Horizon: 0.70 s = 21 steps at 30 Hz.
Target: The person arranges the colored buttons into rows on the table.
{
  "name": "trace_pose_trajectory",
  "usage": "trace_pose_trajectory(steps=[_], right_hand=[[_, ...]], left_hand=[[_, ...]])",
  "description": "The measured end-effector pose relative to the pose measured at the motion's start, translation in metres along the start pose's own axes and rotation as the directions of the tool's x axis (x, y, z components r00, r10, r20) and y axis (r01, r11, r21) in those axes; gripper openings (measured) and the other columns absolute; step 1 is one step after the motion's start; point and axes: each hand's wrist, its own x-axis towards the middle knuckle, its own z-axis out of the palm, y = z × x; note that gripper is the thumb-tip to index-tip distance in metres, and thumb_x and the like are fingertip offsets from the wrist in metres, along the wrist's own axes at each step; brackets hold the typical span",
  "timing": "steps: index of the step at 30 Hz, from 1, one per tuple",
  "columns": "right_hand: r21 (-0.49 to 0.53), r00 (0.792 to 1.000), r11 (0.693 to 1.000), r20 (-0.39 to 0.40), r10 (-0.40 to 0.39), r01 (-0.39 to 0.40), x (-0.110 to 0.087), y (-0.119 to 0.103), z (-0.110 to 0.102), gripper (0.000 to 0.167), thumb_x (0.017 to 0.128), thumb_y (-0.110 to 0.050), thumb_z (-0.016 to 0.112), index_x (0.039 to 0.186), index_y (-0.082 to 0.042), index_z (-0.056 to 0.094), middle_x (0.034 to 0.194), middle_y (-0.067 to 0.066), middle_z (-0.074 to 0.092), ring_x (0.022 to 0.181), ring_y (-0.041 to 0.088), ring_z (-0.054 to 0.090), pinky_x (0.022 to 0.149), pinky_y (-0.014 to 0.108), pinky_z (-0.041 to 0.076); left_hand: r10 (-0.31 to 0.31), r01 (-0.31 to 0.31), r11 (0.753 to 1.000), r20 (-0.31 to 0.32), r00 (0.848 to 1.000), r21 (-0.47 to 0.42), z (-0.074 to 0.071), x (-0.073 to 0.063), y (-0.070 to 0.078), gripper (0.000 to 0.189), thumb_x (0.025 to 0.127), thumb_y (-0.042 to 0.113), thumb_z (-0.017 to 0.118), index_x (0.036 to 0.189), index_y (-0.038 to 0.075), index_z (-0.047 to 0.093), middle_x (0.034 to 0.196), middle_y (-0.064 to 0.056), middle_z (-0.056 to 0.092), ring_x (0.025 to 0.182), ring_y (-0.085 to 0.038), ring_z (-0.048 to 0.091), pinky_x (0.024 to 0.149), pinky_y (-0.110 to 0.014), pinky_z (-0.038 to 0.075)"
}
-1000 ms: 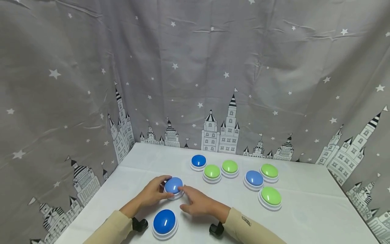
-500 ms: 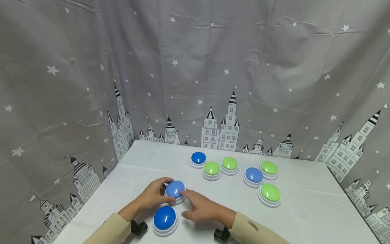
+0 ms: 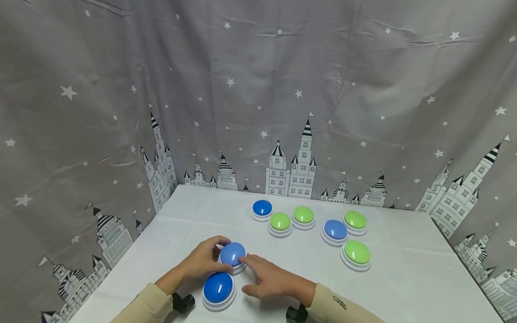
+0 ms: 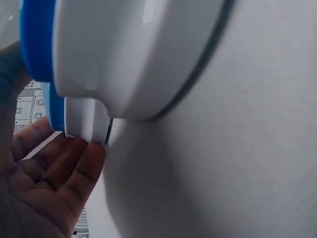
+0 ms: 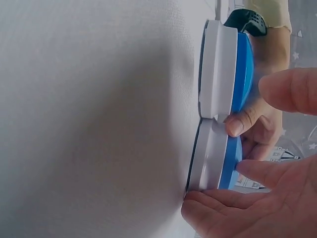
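A light blue push button [image 3: 232, 254] with a white base sits near the table's front left. My left hand [image 3: 203, 259] grips its base, thumb on the near side and fingers at the far left. From the right, my right hand [image 3: 268, 278] touches it. In the right wrist view that index fingertip meets the light blue dome [image 5: 230, 163], other fingers [image 5: 208, 203] lie along the base, and the thumb [image 5: 287, 89] stands apart. A dark blue push button [image 3: 218, 288] sits just nearer; the bases touch or nearly touch. The left wrist view shows left fingers [image 4: 89, 163] against the light blue button's base.
Across the white table [image 3: 412, 251] stand another dark blue button [image 3: 262, 208], another light blue button [image 3: 335, 229] and several green buttons [image 3: 357, 252]. A grey castle-print curtain [image 3: 230, 112] hangs behind. Black wrist cameras [image 3: 183, 303] hang under both wrists.
The light blue button has slid toward me, closer to the dark blue one, with both hands moving along with it. The head view has tilted slightly.
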Motion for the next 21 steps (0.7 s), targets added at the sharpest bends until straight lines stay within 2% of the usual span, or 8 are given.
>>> trace_pose_trajectory(steps=[5, 8, 11, 16, 19, 21], right_hand=[[-0.021, 0.999, 0.999, -0.018, -0.037, 0.037, 0.0, 0.008, -0.006, 0.066, 0.094, -0.039, 0.063, 0.15, -0.015, 0.037, 0.152, 0.004, 0.039, 0.141, 0.017, 0.035, 0.114, 0.039, 0.031], [-0.026, 0.997, 0.999, -0.073, -0.033, 0.031, 0.0, 0.016, -0.015, 0.06, 0.095, -0.036, 0.062, 0.147, -0.014, 0.042, 0.147, 0.003, 0.045, 0.137, 0.016, 0.039, 0.113, 0.037, 0.033], [0.009, 0.988, 1.0, -0.155, 0.014, -0.013, -0.005, 0.027, -0.025, 0.055, 0.096, -0.031, 0.062, 0.145, -0.011, 0.044, 0.144, 0.006, 0.048, 0.134, 0.02, 0.043, 0.112, 0.04, 0.035], [0.055, 0.955, 0.995, -0.28, 0.096, -0.084, -0.014, 0.047, -0.041, 0.048, 0.096, -0.024, 0.063, 0.139, -0.007, 0.049, 0.134, 0.014, 0.055, 0.126, 0.029, 0.052, 0.105, 0.048, 0.042], [0.07, 0.925, 0.989, -0.351, 0.145, -0.128, -0.016, 0.055, -0.048, 0.044, 0.095, -0.022, 0.064, 0.134, -0.005, 0.053, 0.13, 0.016, 0.058, 0.121, 0.033, 0.054, 0.1, 0.051, 0.044], [0.076, 0.9, 0.983, -0.396, 0.181, -0.165, -0.017, 0.059, -0.053, 0.043, 0.094, -0.02, 0.065, 0.132, -0.003, 0.054, 0.127, 0.017, 0.058, 0.119, 0.034, 0.055, 0.098, 0.052, 0.046]], left_hand=[[0.036, -0.038, 0.999, 0.062, 0.997, 0.032, -0.004, 0.006, 0.003, 0.072, 0.072, 0.046, 0.086, 0.128, 0.012, 0.056, 0.113, 0.001, 0.061, 0.094, -0.017, 0.056, 0.078, -0.032, 0.052], [0.073, -0.08, 0.993, 0.084, 0.994, 0.084, -0.009, 0.012, 0.01, 0.07, 0.075, 0.047, 0.084, 0.127, 0.008, 0.057, 0.114, -0.002, 0.061, 0.098, -0.019, 0.055, 0.082, -0.038, 0.051], [0.104, -0.115, 0.985, 0.084, 0.991, 0.131, -0.009, 0.024, 0.023, 0.067, 0.08, 0.049, 0.079, 0.127, 0.006, 0.059, 0.117, -0.007, 0.062, 0.102, -0.023, 0.056, 0.086, -0.044, 0.052], [0.103, -0.114, 0.98, 0.072, 0.992, 0.164, -0.003, 0.048, 0.043, 0.053, 0.088, 0.039, 0.074, 0.127, 0.005, 0.06, 0.12, -0.012, 0.062, 0.107, -0.028, 0.059, 0.088, -0.047, 0.053], [0.102, -0.109, 0.98, 0.051, 0.993, 0.167, 0.001, 0.063, 0.049, 0.046, 0.09, 0.031, 0.074, 0.126, 0.005, 0.06, 0.12, -0.012, 0.063, 0.107, -0.028, 0.059, 0.088, -0.045, 0.053], [0.126, -0.13, 0.977, 0.034, 0.991, 0.17, 0.004, 0.073, 0.052, 0.045, 0.09, 0.028, 0.074, 0.126, 0.004, 0.06, 0.119, -0.013, 0.063, 0.105, -0.027, 0.06, 0.087, -0.043, 0.053]])
